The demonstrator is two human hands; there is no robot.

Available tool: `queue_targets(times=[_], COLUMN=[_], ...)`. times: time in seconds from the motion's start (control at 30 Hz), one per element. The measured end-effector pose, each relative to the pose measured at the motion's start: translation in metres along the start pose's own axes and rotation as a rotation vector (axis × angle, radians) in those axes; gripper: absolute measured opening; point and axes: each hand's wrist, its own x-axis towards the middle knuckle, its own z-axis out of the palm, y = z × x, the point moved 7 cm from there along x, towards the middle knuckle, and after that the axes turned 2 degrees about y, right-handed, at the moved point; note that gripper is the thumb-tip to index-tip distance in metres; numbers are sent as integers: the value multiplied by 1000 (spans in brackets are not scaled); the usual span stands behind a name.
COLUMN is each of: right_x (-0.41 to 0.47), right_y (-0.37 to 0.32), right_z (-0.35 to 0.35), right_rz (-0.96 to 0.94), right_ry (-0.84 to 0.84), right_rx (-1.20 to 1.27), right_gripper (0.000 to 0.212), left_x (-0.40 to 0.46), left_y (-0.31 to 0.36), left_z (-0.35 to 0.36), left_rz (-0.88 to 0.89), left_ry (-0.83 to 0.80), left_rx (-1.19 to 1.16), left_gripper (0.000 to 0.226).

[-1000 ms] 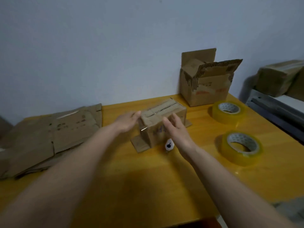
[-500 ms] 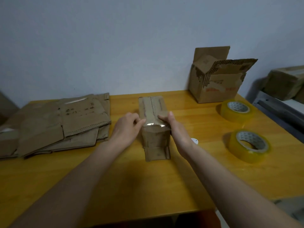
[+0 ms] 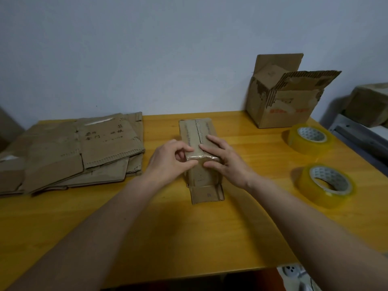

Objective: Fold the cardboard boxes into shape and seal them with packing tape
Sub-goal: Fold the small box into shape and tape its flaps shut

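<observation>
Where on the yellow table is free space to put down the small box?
The near table strip is bare apart from the forearms. A gap lies between the flattened cardboard stack and the small box. The right is crowded: two tape rolls and the open box.

The counter [image 3: 147, 223] is glossy orange-yellow wood. The box [image 3: 197, 131], the flat cardboard [image 3: 69, 152] and the open box [image 3: 281, 110] are dull brown; the open box carries faded red print. Two tape rolls [image 3: 308, 138] [image 3: 327, 185] are translucent yellow with white cores. The wall [image 3: 147, 49] is pale blue-grey.
</observation>
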Motion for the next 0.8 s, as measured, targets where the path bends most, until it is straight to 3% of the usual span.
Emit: queue_targets(times=[0.13,0.23,0.3,0.4,0.57,0.67,0.8], right_x=[6,16,16,11,12,12,13], right_y=[1,-8,-11,-5,2,5,4], right_z=[-3,-4,-2,0,0,1,0], right_rz=[29,59,33,6,42,37,52], right_ry=[-77,7,82,68,57,57,29], right_rx=[-138,-230,-251,-216,4,42,18], right_gripper=[69,71,61,59,60,59,59], left_x=[-4,-1,2,5,13,10,-1], left_y=[-2,-4,-5,-7,-6,-9,-10], left_z=[3,0,-2,-4,-6,-4,13], left_rz=[47,105,122,129,33,99,181], left_ry=[-128,-288,-351,-406,-275,-102,-25], left_rx=[84,228,273,271,28,57,129], left_gripper=[59,78,77,70,60,48,55])
